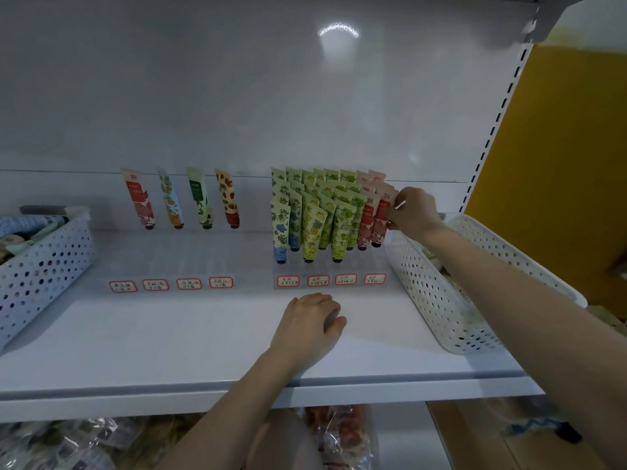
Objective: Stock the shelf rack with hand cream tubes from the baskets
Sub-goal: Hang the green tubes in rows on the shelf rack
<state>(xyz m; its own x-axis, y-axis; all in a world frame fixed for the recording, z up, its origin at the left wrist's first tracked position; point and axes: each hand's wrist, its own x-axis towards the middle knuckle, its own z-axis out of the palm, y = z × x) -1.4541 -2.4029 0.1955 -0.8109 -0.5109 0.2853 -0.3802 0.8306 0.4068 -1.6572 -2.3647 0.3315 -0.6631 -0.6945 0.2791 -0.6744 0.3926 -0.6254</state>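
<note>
Head view: the right hand point(414, 212) reaches to the back right of the white metal shelf point(169, 337). Its grip pinches a red-and-pink hand cream tube point(379, 222) standing in the rightmost row of the clear plastic rack point(325, 271). The left hand point(310, 323) rests on the shelf near its front edge, fingers loosely curled, holding nothing. A white perforated plastic basket point(441, 286) sits at the right edge, just beside the rack.

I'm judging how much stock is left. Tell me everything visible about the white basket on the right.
The white basket is a long plastic bin, its walls perforated with rows of round holes under a smooth rim. It rests at an angle on the right end of the shelf. The right forearm crosses above it, hiding most of the inside; contents unclear.
</note>
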